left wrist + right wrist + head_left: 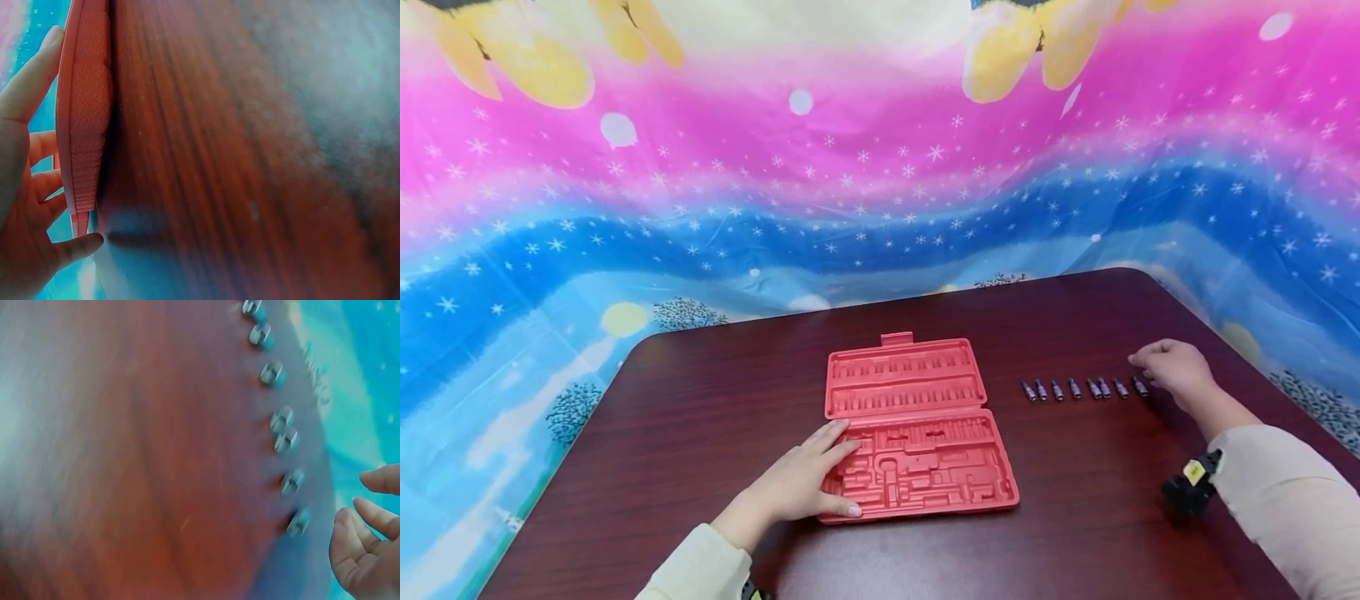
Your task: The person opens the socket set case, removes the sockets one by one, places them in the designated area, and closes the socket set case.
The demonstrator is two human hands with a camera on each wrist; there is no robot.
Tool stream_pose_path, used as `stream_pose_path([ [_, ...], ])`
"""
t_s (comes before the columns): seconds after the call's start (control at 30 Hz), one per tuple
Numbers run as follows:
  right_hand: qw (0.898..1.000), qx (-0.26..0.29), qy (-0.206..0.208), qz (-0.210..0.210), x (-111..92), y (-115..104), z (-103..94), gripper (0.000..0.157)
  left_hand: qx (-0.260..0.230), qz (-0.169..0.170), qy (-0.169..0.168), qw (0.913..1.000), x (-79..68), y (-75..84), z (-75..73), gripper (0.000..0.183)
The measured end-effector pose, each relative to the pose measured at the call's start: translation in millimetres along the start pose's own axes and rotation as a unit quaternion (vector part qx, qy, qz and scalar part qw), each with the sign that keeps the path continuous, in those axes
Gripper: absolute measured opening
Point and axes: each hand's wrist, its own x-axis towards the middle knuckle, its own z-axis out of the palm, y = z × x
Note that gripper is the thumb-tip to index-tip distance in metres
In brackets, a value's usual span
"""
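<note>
A red plastic tool case (1006, 467) lies opened flat on the table, its moulded lid (906, 381) folded back. My left hand (801, 477) rests on the case's left side with spread, fairly straight fingers, thumb at the near corner. In the left wrist view the case's textured side (90, 100) stands beside that hand. To the right, several small metal bit sockets (1075, 388) lie in a row, dark tips pointing away. My right hand (1176, 368) hovers at the row's right end, close by the last bit socket (1139, 386). Thumb and fingers are apart, with nothing visible between them in the right wrist view.
The dark reddish-brown wooden table (715, 400) has rounded far corners. Behind it hangs a pink and blue patterned cloth (865, 167), which also runs along both sides. A black wrist camera strap (1191, 483) sits on the right sleeve.
</note>
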Motion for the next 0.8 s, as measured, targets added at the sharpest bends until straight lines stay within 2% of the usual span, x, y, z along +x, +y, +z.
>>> stream_pose_path([
  [0.2, 0.999, 0.032, -0.019, -0.025, 4.2, -40.2, 24.7, 0.045, -0.002, -0.002, -0.001, 1.0, 0.1, -0.3, 0.3, 0.087],
  [0.47, 0.989, 0.102, -0.099, -0.033, 20.4, -85.8, 76.2, 0.04, 0.003, 0.007, 0.004, 1.0, -0.4, -1.6, -2.4, 0.086],
  [0.63, 0.983, 0.097, -0.153, -0.02, 28.1, -104.6, 103.8, 0.039, -0.004, 0.009, 0.005, 0.9999, 0.4, -1.9, -1.3, 0.086],
  [0.8, 0.986, 0.068, -0.149, 0.0, 33.3, -114.6, 124.0, 0.037, -0.014, 0.008, 0.007, 0.9999, 0.7, -1.5, 1.9, 0.087],
])
